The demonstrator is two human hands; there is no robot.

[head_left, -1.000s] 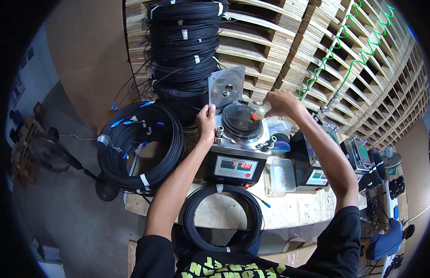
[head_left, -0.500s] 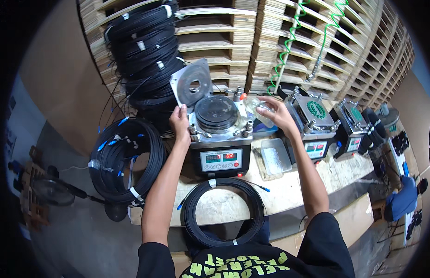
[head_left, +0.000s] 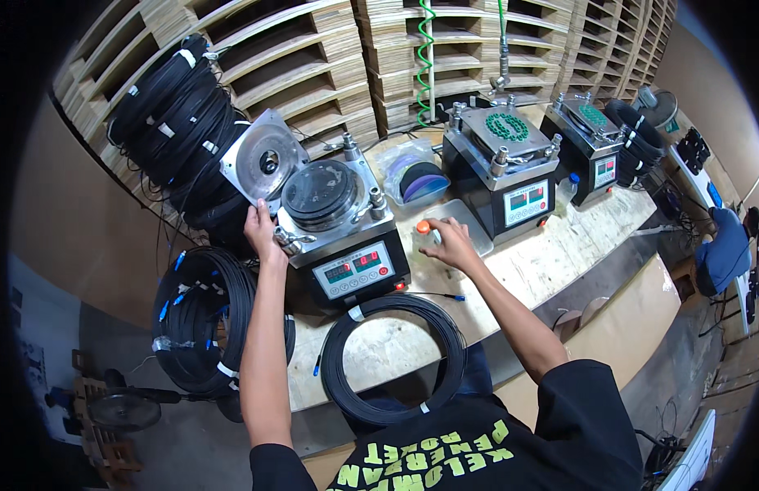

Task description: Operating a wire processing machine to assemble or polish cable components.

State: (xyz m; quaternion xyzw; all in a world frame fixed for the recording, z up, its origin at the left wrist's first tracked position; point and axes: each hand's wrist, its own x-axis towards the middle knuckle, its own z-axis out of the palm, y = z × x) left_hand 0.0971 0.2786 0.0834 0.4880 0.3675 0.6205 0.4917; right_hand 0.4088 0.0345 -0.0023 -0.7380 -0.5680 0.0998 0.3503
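- While the right hand [head_left: 451,245] is closed around a small bottle with an orange cap [head_left: 423,227], the left hand [head_left: 261,229] pinches the lower corner of a square metal lid [head_left: 255,146]. The bottle is over the desk [head_left: 518,270], to the right of the nearest machine [head_left: 359,266]; whether its base touches the wood cannot be told.
- The lid stands tilted up at the left of that machine, a round hole in its middle, leaving the dark round disc [head_left: 318,192] on top uncovered. Pale specks show on the disc; whether they are wet is too small to tell.
- As for progress, the machine's display is lit and its disc is bare, but the lid is not down and no green pieces show in it. By contrast, the second machine [head_left: 523,204] and third machine [head_left: 588,135] have their top plates down, with green pieces in a ring.
- Beside the right hand sits a clear tub [head_left: 473,229]; behind it, a bag of coloured discs [head_left: 420,180].
- In front, a black cable coil [head_left: 334,360] overhangs the desk's near edge.
- Farther out, more black coils are stacked at the left [head_left: 183,123], and wooden pallets [head_left: 469,41] rise behind the desk.
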